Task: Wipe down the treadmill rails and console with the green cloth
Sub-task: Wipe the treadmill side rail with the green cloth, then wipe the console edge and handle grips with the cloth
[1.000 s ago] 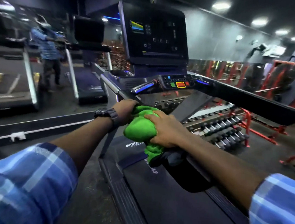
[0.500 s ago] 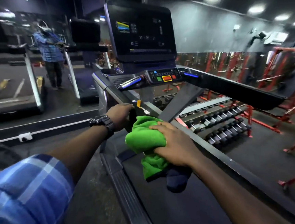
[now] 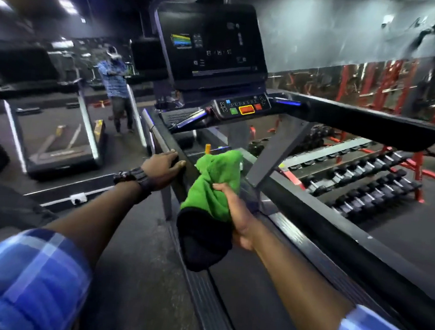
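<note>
Since the earlier frame, the green cloth had come up off the rail end and hung in the air between the two rails, bunched in my right hand. Those fingers were curled tight around its middle, along with a dark cloth drooping below. My left hand lay on the end of the left rail, fingers nearly straight and draped over it, holding nothing.

The bunch stood roughly upright, long axis running up and slightly away from me, green end pointing toward the console.

To do this step well, I judged I should spread the cloth flatter, wrap it over the rail and draw it along in one long stroke, then go lightly over the console buttons so nothing got pressed.
</note>
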{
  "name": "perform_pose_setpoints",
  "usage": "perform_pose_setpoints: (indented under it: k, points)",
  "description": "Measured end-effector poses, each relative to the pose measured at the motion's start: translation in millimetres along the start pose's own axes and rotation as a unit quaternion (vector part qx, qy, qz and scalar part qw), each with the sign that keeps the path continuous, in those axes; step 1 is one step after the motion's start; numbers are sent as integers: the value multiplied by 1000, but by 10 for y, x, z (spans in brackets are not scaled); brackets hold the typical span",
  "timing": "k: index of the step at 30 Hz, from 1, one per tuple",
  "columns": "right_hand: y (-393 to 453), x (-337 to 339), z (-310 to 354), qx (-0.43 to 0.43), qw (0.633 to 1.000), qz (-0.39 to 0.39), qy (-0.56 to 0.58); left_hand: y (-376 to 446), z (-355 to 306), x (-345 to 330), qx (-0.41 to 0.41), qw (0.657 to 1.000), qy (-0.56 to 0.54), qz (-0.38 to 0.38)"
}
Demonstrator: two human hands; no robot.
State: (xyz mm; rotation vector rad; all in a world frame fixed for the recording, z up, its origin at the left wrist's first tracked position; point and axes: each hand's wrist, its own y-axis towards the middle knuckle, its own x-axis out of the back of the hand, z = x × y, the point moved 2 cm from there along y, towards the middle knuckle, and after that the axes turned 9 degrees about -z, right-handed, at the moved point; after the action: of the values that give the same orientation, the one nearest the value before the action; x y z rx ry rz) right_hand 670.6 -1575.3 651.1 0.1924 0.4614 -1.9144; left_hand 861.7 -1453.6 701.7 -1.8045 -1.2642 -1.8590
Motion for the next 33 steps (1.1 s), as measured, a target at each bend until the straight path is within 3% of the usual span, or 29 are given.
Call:
perform_pose_setpoints:
  k: [7, 11, 15, 20, 26, 29, 33]
  points:
    - [-14, 310, -54, 32, 997, 61, -40, 26, -208, 103, 45, 997, 33, 49]
    - [319, 100, -59, 54, 995, 82, -16, 39, -271, 124, 47, 998, 26, 24]
    - [597, 89, -266, 14, 996, 79, 44, 72, -242, 71, 22, 997, 63, 31]
    - [450, 118, -494, -49, 993, 65, 86, 65, -264, 9, 55, 995, 81, 22]
    - [662, 27, 32, 18, 996, 81, -40, 146, -333, 121, 96, 989, 63, 88]
    - [872, 15, 47, -54, 995, 84, -10, 188, -425, 161, 141, 981, 70, 115]
    - [599, 14, -225, -239, 964, 51, 100, 256, -519, 144, 185, 969, 81, 142]
